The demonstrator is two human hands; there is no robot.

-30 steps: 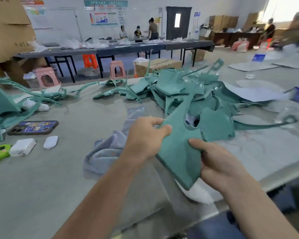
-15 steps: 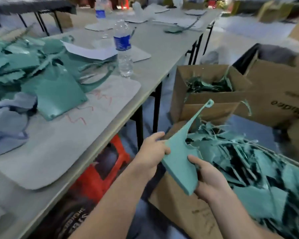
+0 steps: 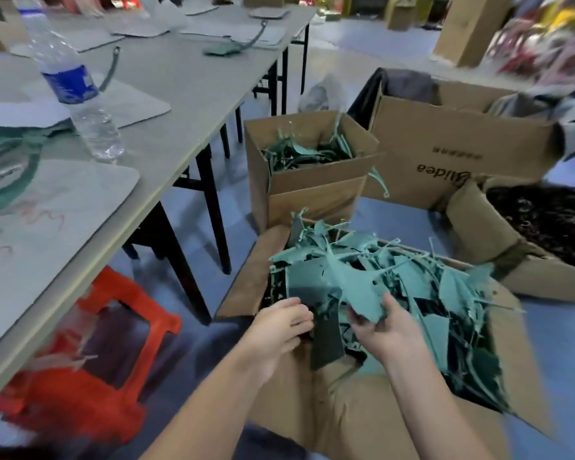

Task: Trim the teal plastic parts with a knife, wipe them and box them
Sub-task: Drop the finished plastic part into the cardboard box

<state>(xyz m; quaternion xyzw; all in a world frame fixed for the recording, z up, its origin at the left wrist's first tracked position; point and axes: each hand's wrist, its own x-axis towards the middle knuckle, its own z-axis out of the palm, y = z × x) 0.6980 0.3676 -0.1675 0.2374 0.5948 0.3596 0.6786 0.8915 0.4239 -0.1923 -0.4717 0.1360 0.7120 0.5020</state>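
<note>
A long grey table (image 3: 193, 94) on black legs (image 3: 214, 207) runs along the left, with an orange plastic stool (image 3: 90, 386) under its near end. The floor (image 3: 402, 220) is blue-grey close by and paler farther off, where tall cardboard cartons (image 3: 472, 28) stand, blurred.

Teal parts (image 3: 409, 277) heaped across box (image 3: 329, 410)

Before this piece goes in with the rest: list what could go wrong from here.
1. The large box looks heaped; the teal part in the right hand may slide off the pile.
2. Thin spikes stick up from the pile; they could snag or scratch the left hand close by.
3. The smaller box holds similar teal pieces; a mix-up seems possible.
</note>
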